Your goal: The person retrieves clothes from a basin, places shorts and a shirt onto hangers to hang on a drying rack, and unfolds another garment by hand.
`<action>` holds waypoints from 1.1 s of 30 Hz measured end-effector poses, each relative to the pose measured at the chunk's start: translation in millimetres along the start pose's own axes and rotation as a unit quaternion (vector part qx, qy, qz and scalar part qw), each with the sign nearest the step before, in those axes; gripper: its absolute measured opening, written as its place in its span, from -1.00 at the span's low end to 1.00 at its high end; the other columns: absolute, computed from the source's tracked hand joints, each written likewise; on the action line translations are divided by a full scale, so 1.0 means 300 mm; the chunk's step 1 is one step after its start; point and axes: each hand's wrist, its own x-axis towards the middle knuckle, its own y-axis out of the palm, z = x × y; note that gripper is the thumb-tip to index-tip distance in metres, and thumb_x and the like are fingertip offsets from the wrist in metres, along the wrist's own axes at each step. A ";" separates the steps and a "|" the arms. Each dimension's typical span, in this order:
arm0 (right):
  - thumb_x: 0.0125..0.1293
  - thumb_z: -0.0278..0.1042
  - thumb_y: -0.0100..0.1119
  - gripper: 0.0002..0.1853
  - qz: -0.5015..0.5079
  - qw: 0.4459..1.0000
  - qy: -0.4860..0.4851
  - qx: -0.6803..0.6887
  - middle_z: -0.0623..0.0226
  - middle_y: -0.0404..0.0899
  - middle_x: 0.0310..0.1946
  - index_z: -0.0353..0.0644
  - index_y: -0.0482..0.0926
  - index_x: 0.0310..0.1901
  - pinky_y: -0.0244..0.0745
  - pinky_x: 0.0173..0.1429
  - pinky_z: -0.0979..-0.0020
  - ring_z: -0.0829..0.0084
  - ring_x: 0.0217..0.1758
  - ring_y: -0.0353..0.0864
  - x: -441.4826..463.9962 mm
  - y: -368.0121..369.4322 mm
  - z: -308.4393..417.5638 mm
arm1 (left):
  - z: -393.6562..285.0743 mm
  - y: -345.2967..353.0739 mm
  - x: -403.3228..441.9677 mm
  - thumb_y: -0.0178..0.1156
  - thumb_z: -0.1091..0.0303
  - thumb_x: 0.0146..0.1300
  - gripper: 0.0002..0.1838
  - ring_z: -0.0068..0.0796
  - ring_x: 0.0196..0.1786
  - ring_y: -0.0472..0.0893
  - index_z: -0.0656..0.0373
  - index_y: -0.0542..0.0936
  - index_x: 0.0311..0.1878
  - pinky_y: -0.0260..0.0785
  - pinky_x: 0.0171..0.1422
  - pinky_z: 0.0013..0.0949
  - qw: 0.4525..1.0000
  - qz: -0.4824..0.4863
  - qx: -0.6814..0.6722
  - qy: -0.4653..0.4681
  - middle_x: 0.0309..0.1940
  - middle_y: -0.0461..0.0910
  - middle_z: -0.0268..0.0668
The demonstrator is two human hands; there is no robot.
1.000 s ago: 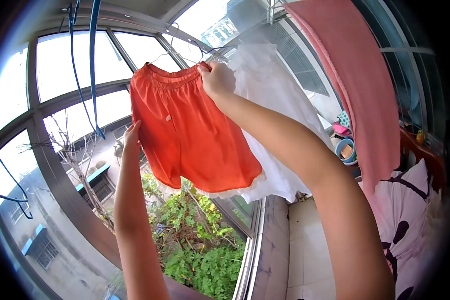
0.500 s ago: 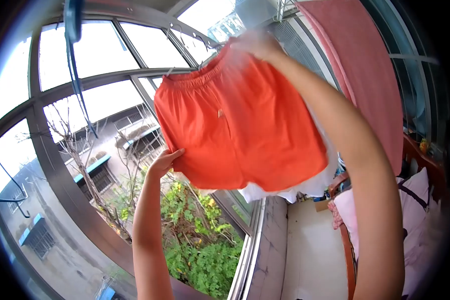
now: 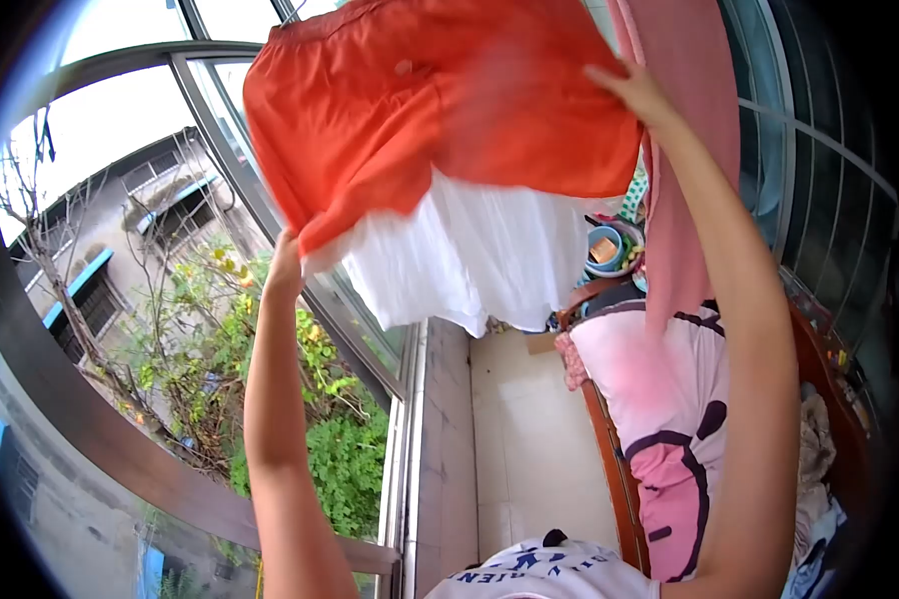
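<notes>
A pair of orange-red shorts (image 3: 370,110) with a gathered waist hangs high in front of me, its upper edge cut off by the top of the view. My left hand (image 3: 287,262) is closed on the lower corner of the left leg. At the opposite side edge, my right hand (image 3: 644,95) grips the fabric, thumb in front and the other fingers mostly hidden. Part of the cloth is smeared by motion. Behind the shorts hangs a thin white garment (image 3: 469,250), showing below their hem.
A pink cloth (image 3: 689,170) hangs on the right. Below it, a bed with a wooden frame (image 3: 609,469) carries a pink-and-white pillow (image 3: 639,369). Window frames (image 3: 30,339) run along the left, with shrubs outside. A blue basin (image 3: 604,250) stands beyond the bed.
My right hand has moved from the waistband down to the shorts' right side edge. My left hand stays at the left leg, now nearer its hem. The view has tilted down, showing more white garment.
</notes>
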 end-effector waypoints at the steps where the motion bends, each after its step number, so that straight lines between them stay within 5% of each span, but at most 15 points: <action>1: 0.07 -0.08 0.31 -0.48 0.024 0.996 0.022 -0.087 0.22 0.61 -0.27 -0.40 0.51 -0.10 0.53 -0.18 0.49 0.45 -0.28 0.62 -0.041 0.051 0.027 | 0.022 0.015 -0.006 0.15 0.35 0.23 -0.66 -0.47 -0.15 0.58 0.36 0.46 0.00 0.44 -0.06 -0.42 0.997 0.049 0.063 -0.004 -0.15 0.57 -0.20; 3: 0.09 -0.10 0.31 -0.48 0.055 0.977 0.017 -0.204 0.24 0.61 -0.30 -0.44 0.49 -0.12 0.53 -0.21 0.51 0.47 -0.28 0.62 -0.064 0.046 0.080 | -0.011 0.066 -0.011 0.19 0.25 0.21 -0.72 -0.63 -0.29 0.56 0.26 0.59 -0.14 0.39 -0.17 -0.54 0.995 -0.063 0.050 0.056 -0.29 0.61 -0.37; 5: 0.08 -0.06 0.31 -0.44 0.014 1.000 -0.003 0.012 0.24 0.60 -0.30 -0.46 0.49 -0.11 0.52 -0.16 0.49 0.49 -0.18 0.60 -0.048 -0.009 0.056 | -0.021 0.074 -0.042 0.21 0.18 0.20 -0.69 -0.61 -0.29 0.57 0.26 0.59 -0.16 0.39 -0.15 -0.54 0.994 -0.055 0.087 -0.022 -0.30 0.62 -0.38; 7: 0.08 -0.04 0.31 -0.40 0.074 0.984 0.110 -0.116 0.23 0.59 -0.22 -0.46 0.46 -0.05 0.52 -0.10 0.48 0.50 -0.11 0.57 -0.117 -0.021 0.120 | 0.013 0.042 -0.059 0.20 0.16 0.21 -0.66 -0.60 -0.24 0.57 0.26 0.57 -0.12 0.39 -0.11 -0.53 0.996 -0.029 0.077 -0.024 -0.26 0.61 -0.37; 9: 0.08 -0.02 0.31 -0.36 0.081 0.990 0.113 -0.022 0.24 0.53 -0.07 -0.40 0.41 0.03 0.48 0.01 0.48 0.47 -0.06 0.55 -0.196 -0.003 0.121 | 0.042 0.035 -0.083 0.19 0.14 0.21 -0.63 -0.59 -0.19 0.56 0.25 0.55 -0.08 0.38 -0.07 -0.51 0.997 -0.004 0.066 -0.026 -0.21 0.60 -0.36; 13: 0.06 -0.11 0.33 -0.29 0.090 0.988 0.128 0.008 0.23 0.46 0.04 -0.36 0.29 0.16 0.36 0.18 0.45 0.45 0.07 0.47 -0.321 -0.021 0.047 | 0.089 0.067 -0.140 0.15 0.23 0.25 -0.62 -0.58 -0.04 0.51 0.21 0.43 0.07 0.33 0.06 -0.44 0.985 0.012 -0.168 -0.032 -0.04 0.52 -0.33; 16: 0.07 -0.25 0.31 -0.42 0.055 0.975 0.146 -0.157 0.30 0.52 -0.02 -0.30 0.37 0.11 0.37 0.10 0.47 0.49 0.01 0.50 -0.382 -0.036 -0.079 | 0.086 0.120 -0.168 0.19 0.34 0.21 -0.66 -0.56 -0.11 0.53 0.24 0.44 0.01 0.36 0.02 -0.47 0.988 0.008 -0.152 0.000 -0.16 0.55 -0.37; 19: 0.15 -0.35 0.21 -0.59 -0.073 0.989 0.132 -0.004 0.32 0.57 -0.11 -0.28 0.45 0.04 0.42 0.01 0.45 0.51 -0.05 0.53 -0.404 -0.088 -0.153 | 0.079 0.143 -0.185 0.17 0.36 0.22 -0.75 -0.54 -0.14 0.56 0.28 0.51 -0.09 0.40 -0.03 -0.48 0.970 -0.082 -0.227 0.000 -0.15 0.56 -0.32; 21: 0.21 -0.39 0.12 -0.67 -0.075 0.984 0.124 0.108 0.31 0.57 -0.11 -0.26 0.46 0.02 0.43 0.01 0.44 0.49 -0.06 0.53 -0.432 -0.112 -0.195 | 0.153 0.110 -0.176 0.15 0.37 0.23 -0.70 -0.48 -0.06 0.56 0.27 0.46 0.00 0.43 0.04 -0.44 0.987 0.004 -0.147 -0.058 -0.06 0.53 -0.28; 23: 0.26 -0.35 0.07 -0.65 -0.124 0.969 0.101 0.187 0.29 0.52 -0.02 -0.26 0.43 0.06 0.38 0.12 0.43 0.42 0.01 0.51 -0.459 -0.076 -0.218 | 0.172 0.105 -0.184 0.14 0.14 0.24 -0.53 -0.41 0.08 0.48 0.21 0.38 0.12 0.37 0.15 -0.31 0.979 -0.005 -0.203 0.027 0.05 0.48 -0.27; 24: 0.29 -0.09 0.03 -0.50 -0.222 0.957 0.081 0.167 0.28 0.38 0.15 -0.20 0.33 0.17 0.29 0.24 0.33 0.32 0.17 0.40 -0.465 -0.047 -0.189 | 0.166 0.136 -0.186 0.14 0.14 0.24 -0.53 -0.41 0.08 0.48 0.21 0.38 0.12 0.37 0.15 -0.31 0.978 -0.006 -0.207 0.030 0.05 0.48 -0.27; 27: 0.26 0.19 -0.08 -0.33 -0.173 0.879 0.087 0.436 0.30 0.25 0.25 -0.10 0.21 0.26 0.21 0.31 0.23 0.26 0.29 0.24 -0.542 0.024 -0.061 | 0.199 0.199 -0.227 -0.03 -0.36 0.08 -0.17 -0.27 0.32 0.21 -0.01 0.20 0.31 0.08 0.38 -0.13 0.940 -0.030 -0.338 -0.026 0.29 0.22 -0.37; 29: 0.26 0.18 -0.06 -0.34 -0.139 0.858 0.096 0.486 0.32 0.24 0.26 -0.06 0.19 0.27 0.19 0.32 0.23 0.26 0.30 0.23 -0.600 0.088 -0.118 | 0.310 0.182 -0.202 0.00 -0.39 0.04 -0.13 -0.23 0.34 0.17 -0.02 0.19 0.32 0.04 0.40 -0.11 0.835 0.172 -0.522 0.016 0.31 0.19 -0.36; 32: 0.25 0.15 -0.01 -0.34 -0.062 0.804 0.100 0.582 0.36 0.22 0.27 0.00 0.15 0.30 0.17 0.33 0.23 0.26 0.32 0.20 -0.635 0.215 -0.157 | 0.321 0.345 -0.257 0.09 -0.19 0.14 -0.31 -0.35 0.14 0.41 0.05 0.31 0.23 0.33 0.16 -0.26 0.900 -0.010 -0.432 0.051 0.16 0.39 -0.35; 33: 0.22 -0.02 0.09 -0.35 -0.066 0.898 0.091 0.425 0.36 0.24 0.25 -0.03 0.15 0.29 0.19 0.32 0.25 0.29 0.30 0.23 -0.638 0.283 -0.140 | 0.301 0.350 -0.263 0.09 -0.19 0.14 -0.31 -0.35 0.14 0.41 0.05 0.31 0.23 0.33 0.16 -0.26 0.900 -0.011 -0.433 0.051 0.16 0.39 -0.35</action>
